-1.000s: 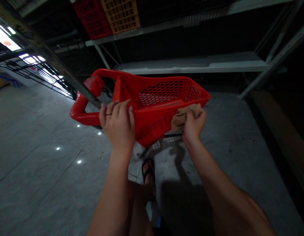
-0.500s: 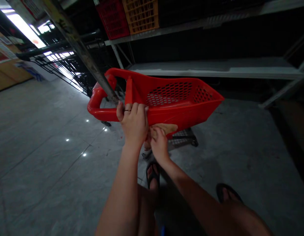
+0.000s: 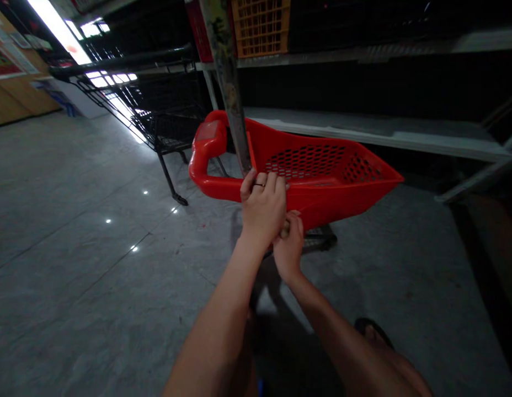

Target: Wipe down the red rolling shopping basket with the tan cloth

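The floor [image 3: 74, 264] spread grey and glossy under me, well below my grip, with small light spots on it to the left. Beyond my grip ran the shelving [image 3: 363, 132], a pale shelf at about cart height and a higher one carrying an orange crate [image 3: 262, 27], with a red one just left of it. A worn metal post [image 3: 229, 94] of that shelving stood straight up right behind my left hand. Off to the left and farther back stood a black wire cart [image 3: 165, 118].

The red cart [image 3: 322, 176] was the thing I had hold of. Its plastic basket tilted away to the right of my grip, its perforated wall facing me, and its thick handle looped out to the left. My left hand [image 3: 262, 207] lay over the near rim of the basket, fingers curled down on the edge, a ring on one of them. My right hand [image 3: 289, 248] sat just beneath the left, touching it, closed up under the basket's near side. Only a sliver of something pale showed between the two hands, so I could not tell what the right grip had in it. A dark sandal [image 3: 369, 328] showed below my right arm.
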`<state>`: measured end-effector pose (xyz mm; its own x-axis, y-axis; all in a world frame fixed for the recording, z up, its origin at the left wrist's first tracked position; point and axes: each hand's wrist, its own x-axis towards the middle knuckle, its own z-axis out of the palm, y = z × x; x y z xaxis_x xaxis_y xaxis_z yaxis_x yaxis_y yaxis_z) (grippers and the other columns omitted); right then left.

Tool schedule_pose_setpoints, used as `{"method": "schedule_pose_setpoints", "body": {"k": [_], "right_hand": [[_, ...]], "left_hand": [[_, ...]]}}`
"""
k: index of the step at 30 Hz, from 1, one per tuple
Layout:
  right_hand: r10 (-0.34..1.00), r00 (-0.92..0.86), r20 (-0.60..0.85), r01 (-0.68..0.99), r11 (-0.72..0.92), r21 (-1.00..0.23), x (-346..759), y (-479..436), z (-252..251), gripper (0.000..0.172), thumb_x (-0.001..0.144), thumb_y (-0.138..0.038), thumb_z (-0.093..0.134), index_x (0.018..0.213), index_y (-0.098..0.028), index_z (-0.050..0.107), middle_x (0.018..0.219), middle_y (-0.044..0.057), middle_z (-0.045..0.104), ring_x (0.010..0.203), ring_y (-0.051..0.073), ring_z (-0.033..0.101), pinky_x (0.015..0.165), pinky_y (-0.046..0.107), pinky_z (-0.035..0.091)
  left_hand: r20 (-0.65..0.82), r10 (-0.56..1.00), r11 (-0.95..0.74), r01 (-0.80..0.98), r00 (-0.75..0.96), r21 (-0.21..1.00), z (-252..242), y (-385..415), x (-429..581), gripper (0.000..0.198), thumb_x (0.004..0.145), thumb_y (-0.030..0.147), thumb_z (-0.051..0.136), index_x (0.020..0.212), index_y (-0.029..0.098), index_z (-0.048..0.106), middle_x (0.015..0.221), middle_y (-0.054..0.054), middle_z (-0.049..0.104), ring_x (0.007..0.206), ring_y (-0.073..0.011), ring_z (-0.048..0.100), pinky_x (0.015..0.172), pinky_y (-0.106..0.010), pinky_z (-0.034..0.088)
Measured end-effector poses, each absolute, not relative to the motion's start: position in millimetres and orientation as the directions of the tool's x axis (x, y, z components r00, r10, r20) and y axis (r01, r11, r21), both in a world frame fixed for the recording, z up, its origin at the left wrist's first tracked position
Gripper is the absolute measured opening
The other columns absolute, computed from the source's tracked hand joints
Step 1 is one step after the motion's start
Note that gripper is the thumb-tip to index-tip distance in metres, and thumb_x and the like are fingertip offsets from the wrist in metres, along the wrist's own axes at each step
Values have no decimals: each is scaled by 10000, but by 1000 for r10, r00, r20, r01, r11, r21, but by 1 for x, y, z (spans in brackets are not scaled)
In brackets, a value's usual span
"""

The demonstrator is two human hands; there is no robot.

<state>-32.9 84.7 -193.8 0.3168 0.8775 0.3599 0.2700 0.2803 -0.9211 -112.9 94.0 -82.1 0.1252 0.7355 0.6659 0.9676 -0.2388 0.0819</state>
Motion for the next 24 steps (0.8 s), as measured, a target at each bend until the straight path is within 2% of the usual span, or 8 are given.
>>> {"method": "schedule_pose_setpoints", "body": {"k": [4, 7, 11, 13, 15, 19, 22, 24], "right_hand": [[934, 315, 172, 64, 160, -985, -4, 83, -163, 321, 694, -355, 700, 964, -190, 640, 959, 41, 688, 907, 202, 619, 916, 375, 508], [947, 281, 154, -121, 194, -974, 26, 90, -127, 404, 714, -426, 748, 1028, -201, 631, 1020, 34, 692, 919, 185, 643, 900, 355, 516], [991, 34, 126, -243, 131, -961, 47, 92, -88, 444, 752, -437, 749, 1127, -235, 624, 1149, 54, 712, 995, 197, 684, 893, 356, 539], [989, -123, 88, -186, 64, -981, 53, 89, -75, 425, 769, -437, 726, 1135, -234, 652, 1219, 82, 717, 1057, 225, 693, 906, 375, 547], [962, -269, 50, -95, 25, -995, 60, 86, -67, 447, 826, -483, 649, 1193, -229, 663, 1252, 113, 719, 1086, 256, 698, 903, 410, 552], [945, -197, 260, 226, 302, -926, 79, 93, -69, 553, 919, -535, 500, 1377, -239, 589, 1308, 138, 701, 1111, 273, 678, 909, 456, 522], [818, -209, 535, 671, 518, -531, 87, 108, -89, 504, 923, -503, 534, 1358, -259, 602, 1357, 122, 672, 1213, 287, 595, 988, 466, 445], [787, -370, 494, 800, 540, -262, 85, 115, -106, 400, 971, -473, 475, 1212, -216, 665, 1197, 124, 726, 1107, 276, 616, 938, 419, 428]], "left_hand": [[693, 699, -307, 949, 176, 69, -81, 91, -111, 345, 1056, 277, 357, 1097, 183, 687, 1069, -85, 732, 1139, -256, 637, 1230, -462, 304], [713, 683, -406, 894, 160, 188, -82, 84, -115, 354, 1056, 338, 391, 1202, 214, 689, 1164, -57, 750, 1207, -237, 630, 1272, -477, 255], [742, 591, -657, 723, 315, 216, -92, 66, -113, 554, 991, 532, 526, 1441, 211, 562, 1479, -90, 609, 1446, -237, 489, 1289, -456, 282], [743, 531, -742, 647, 406, 177, -101, 58, -110, 542, 989, 482, 555, 1460, 214, 552, 1587, -116, 490, 1533, -244, 378, 1261, -433, 355], [766, 525, -742, 640, 371, 199, -107, 51, -112, 409, 1022, 318, 515, 1411, 222, 600, 1565, -133, 503, 1501, -225, 432, 1189, -381, 455], [856, 517, -605, 702, -13, 376, -100, 37, -141, 300, 1018, 179, 482, 1221, 219, 698, 1325, -94, 662, 1237, -156, 650, 1045, -288, 558], [797, 391, -330, 738, -461, 589, -88, 29, -173, 347, 990, 117, 416, 1181, 215, 688, 1363, -92, 638, 1315, -182, 592, 1147, -371, 497], [733, 316, -204, 712, -602, 672, -87, 30, -185, 461, 948, 60, 363, 1301, 203, 623, 1455, -109, 589, 1407, -191, 521, 1217, -418, 430]]}}
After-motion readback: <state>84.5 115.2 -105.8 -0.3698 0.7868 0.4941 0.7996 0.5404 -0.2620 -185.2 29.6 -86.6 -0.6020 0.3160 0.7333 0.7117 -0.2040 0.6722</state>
